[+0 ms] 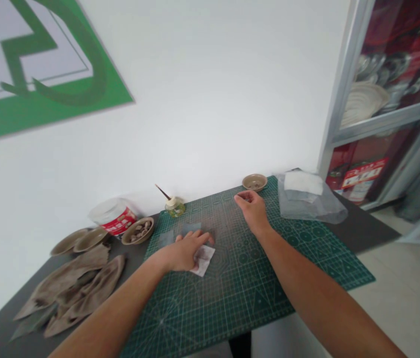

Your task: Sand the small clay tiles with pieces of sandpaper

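My left hand [187, 251] lies on a small white square of cloth or paper [205, 259] on the green cutting mat [247, 288], fingers curled over it. My right hand [252, 208] is farther back on the mat, fingertips pinched together near a small tan bowl [254, 182]. What the pinch holds is too small to make out.
Left of the mat are a bowl of small stones [137, 230], a white tub with a red label [113, 217], shallow dishes [83, 240] and crumpled brown cloths [79, 288]. A small glass jar with a stick [174, 205] stands at the wall. A plastic bag of white pads [306, 196] lies right. A glass cabinet [388, 99] stands beyond.
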`<state>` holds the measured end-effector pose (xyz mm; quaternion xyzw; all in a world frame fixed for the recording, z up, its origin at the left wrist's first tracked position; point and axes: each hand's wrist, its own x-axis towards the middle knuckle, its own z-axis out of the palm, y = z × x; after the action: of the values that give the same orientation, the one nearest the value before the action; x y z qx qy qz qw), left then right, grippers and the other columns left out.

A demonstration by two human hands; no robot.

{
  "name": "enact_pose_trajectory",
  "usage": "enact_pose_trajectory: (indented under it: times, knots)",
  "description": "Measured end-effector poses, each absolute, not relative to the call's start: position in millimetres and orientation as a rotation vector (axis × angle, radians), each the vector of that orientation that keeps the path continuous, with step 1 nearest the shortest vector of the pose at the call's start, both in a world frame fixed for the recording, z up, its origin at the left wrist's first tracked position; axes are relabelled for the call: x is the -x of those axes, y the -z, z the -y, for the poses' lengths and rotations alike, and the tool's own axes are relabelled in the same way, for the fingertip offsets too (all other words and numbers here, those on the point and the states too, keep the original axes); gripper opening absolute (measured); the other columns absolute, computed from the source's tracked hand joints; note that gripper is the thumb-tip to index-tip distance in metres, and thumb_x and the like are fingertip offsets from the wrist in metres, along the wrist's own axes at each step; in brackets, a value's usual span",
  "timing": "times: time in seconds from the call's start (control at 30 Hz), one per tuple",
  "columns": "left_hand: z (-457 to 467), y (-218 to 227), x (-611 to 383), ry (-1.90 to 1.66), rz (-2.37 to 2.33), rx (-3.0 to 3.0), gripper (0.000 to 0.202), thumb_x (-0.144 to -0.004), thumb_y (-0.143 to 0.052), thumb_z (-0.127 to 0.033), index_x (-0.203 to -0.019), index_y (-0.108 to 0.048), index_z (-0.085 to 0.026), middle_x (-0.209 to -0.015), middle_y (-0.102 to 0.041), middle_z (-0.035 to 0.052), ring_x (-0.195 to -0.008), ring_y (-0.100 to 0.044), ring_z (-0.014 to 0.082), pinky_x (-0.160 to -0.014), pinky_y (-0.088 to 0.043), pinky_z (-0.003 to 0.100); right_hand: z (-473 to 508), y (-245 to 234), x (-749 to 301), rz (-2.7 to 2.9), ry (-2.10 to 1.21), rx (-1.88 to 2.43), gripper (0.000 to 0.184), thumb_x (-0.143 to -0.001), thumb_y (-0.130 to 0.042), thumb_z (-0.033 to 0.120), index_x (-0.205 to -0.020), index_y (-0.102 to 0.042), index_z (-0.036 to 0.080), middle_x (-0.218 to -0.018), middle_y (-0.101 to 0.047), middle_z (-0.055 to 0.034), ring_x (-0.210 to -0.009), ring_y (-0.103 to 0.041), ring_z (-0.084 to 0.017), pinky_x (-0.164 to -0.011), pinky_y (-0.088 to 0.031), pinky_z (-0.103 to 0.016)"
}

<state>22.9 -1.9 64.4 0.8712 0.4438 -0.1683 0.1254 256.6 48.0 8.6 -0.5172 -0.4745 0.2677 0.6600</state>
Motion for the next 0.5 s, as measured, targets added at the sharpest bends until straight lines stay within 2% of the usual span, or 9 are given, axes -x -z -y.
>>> enact_pose_trajectory:
  times: [0.1, 0.23, 0.37, 0.5]
  knots:
    - [1.2, -61.9, -20.6, 0.455, -1.326, -2.539, 0.068, -0.061, -0.071, -0.015, -0.123, -0.048, -0.030, -0.120, -0.054, 0.0091, -0.117, -0.048, 0.0343, -0.092, -0.038, 0.049, -45.6, -10.9, -259.1, 1.065, -0.553, 1.181, 0.027, -0.078, -0.062, 0.039, -0.089, -0.068, 0.016, -0.085, -0.071, -0.0068, -0.075, -0.062, -0.020, -0.074, -0.048, -0.032]
    - [-0.8, -61.6, -21.2, 0.470, -1.324, -2.486, 0.068, -0.061, -0.069, -0.016, -0.124, -0.047, -0.028, -0.100, -0.063, 0.0062, -0.110, -0.051, 0.0338, -0.091, -0.037, 0.050, -40.6, -11.0, -257.7, 1.200, -0.326, 1.161, 0.017, -0.077, -0.064, 0.032, -0.088, -0.066, 0.019, -0.088, -0.069, -0.0059, -0.083, -0.061, -0.021, -0.083, -0.046, -0.034]
    - [-2.1, -61.5, -21.4, 0.514, -1.260, -2.513, 0.039, -0.062, -0.069, -0.018, -0.098, -0.058, -0.026, -0.108, -0.059, 0.0071, -0.109, -0.049, 0.0340, -0.087, -0.039, 0.049, -37.9, -7.0, -251.1, 1.397, -0.221, 1.121, 0.012, -0.075, -0.066, 0.026, -0.086, -0.065, 0.021, -0.086, -0.067, -0.0040, -0.081, -0.062, -0.020, -0.081, -0.047, -0.034]
    - [-1.1, -59.4, -14.9, 0.439, -1.197, -2.536, 0.016, -0.067, -0.064, -0.017, -0.082, -0.058, -0.022, -0.106, -0.056, 0.0064, -0.104, -0.051, 0.0307, -0.086, -0.039, 0.045, -39.2, -5.8, -250.5, 1.401, -0.214, 1.139, 0.010, -0.077, -0.065, 0.026, -0.086, -0.065, 0.021, -0.086, -0.067, -0.0038, -0.082, -0.062, -0.020, -0.080, -0.047, -0.033]
